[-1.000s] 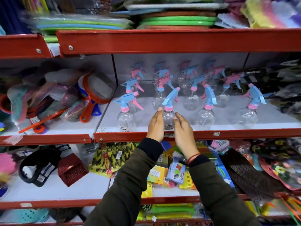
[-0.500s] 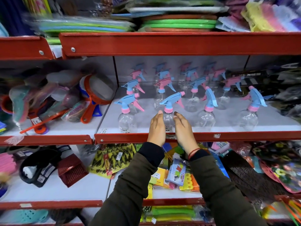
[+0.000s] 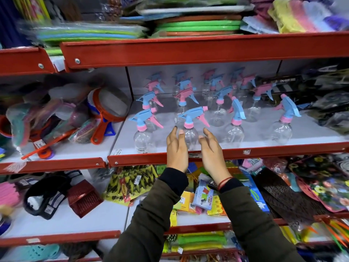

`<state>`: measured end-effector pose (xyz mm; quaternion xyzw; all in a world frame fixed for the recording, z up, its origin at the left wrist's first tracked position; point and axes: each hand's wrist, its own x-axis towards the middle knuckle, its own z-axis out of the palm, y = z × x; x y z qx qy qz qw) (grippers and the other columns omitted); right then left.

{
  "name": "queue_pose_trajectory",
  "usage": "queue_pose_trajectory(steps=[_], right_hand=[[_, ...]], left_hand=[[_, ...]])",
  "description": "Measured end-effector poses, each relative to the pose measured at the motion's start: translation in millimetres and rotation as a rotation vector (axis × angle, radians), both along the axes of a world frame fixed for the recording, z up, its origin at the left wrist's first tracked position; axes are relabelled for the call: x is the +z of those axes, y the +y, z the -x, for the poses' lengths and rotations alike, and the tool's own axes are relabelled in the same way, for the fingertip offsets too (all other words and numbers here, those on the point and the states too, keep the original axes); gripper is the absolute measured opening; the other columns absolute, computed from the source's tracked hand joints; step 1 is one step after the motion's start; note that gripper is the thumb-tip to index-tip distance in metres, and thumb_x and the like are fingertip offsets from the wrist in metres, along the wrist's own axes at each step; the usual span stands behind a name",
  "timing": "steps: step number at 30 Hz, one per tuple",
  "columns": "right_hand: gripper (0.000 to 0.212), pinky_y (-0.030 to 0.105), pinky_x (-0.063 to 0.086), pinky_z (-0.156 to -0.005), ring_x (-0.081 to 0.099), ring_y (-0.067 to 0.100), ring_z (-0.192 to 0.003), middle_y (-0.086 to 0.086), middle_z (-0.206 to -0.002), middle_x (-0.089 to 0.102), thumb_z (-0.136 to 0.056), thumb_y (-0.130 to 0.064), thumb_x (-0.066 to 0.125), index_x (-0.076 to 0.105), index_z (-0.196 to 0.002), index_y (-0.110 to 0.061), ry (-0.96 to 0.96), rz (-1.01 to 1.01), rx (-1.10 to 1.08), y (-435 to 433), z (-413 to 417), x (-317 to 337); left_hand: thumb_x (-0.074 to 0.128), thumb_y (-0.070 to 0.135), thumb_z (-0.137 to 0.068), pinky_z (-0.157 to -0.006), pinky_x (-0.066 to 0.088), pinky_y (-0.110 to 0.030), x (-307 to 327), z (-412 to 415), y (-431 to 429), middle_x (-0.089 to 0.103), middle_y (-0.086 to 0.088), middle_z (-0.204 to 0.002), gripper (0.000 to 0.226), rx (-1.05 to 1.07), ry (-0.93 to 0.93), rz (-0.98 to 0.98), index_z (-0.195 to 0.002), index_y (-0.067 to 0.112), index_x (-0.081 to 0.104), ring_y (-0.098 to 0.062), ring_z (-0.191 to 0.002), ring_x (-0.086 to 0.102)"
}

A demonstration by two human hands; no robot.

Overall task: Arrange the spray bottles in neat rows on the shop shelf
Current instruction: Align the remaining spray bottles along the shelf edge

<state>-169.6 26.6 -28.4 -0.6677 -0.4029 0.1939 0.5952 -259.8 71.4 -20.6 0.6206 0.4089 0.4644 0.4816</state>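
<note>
Here both hands, left hand [image 3: 176, 148] and right hand [image 3: 210, 150], flank a spray bottle [image 3: 189, 133] with fingers spread, its label hidden

**Tight lanes on the spray-bottle shelf**

Front row: four clear bottles along the shelf [image 3: 217, 156] lip. The left hand [image 3: 176, 148] and right hand [image 3: 210, 148] flank the second bottle [image 3: 189, 135], fingers spread, filling both gaps beside it. The leftmost bottle [image 3: 144, 137] stands just beside the left hand. A wider gap opens between the third bottle [image 3: 234, 133] and the far-right bottle [image 3: 281, 132]. Behind, trigger heads crowd close together. Overhead, the red upper shelf rail [image 3: 188, 52] caps the opening.
</note>
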Motion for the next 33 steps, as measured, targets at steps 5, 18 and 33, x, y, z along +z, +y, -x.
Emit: queue_pose_trajectory(steps=[5,18,33], right_hand=[[0.047,0.014,0.027,-0.099,0.038,0.002,-0.124,0.002,-0.151,0.041,-0.098,-0.031,0.043,0.042,-0.144,-0.022,-0.003,-0.051,-0.015,-35,-14,-4],[0.051,0.028,0.022,-0.116,0.03,0.015,-0.144,0.001,-0.158,0.031,-0.098,-0.032,0.039,0.034,-0.148,-0.021,0.121,-0.004,-0.036,-56,-131,10],[0.05,0.03,0.028,-0.113,0.037,0.014,-0.138,-0.001,-0.155,0.035,-0.097,-0.04,0.041,0.04,-0.145,-0.026,0.198,0.072,0.179,-62,-149,2]], left_hand=[[0.033,0.039,-0.101,-0.116,0.026,-0.03,-8,-12,-36,0.04,0.001,-0.147,0.046,0.155,-0.066,-0.115,-0.143,0.023,0.041,-0.014,-0.139,0.036],[0.032,0.033,-0.102,-0.118,0.018,-0.024,8,-124,-76,0.027,-0.002,-0.159,0.052,-0.121,0.003,0.075,-0.151,0.016,0.03,-0.012,-0.145,0.027],[0.02,0.05,-0.1,-0.112,0.025,-0.027,10,-159,-35,0.046,-0.005,-0.148,0.061,-0.073,-0.042,0.246,-0.145,0.015,0.041,-0.021,-0.142,0.038]])
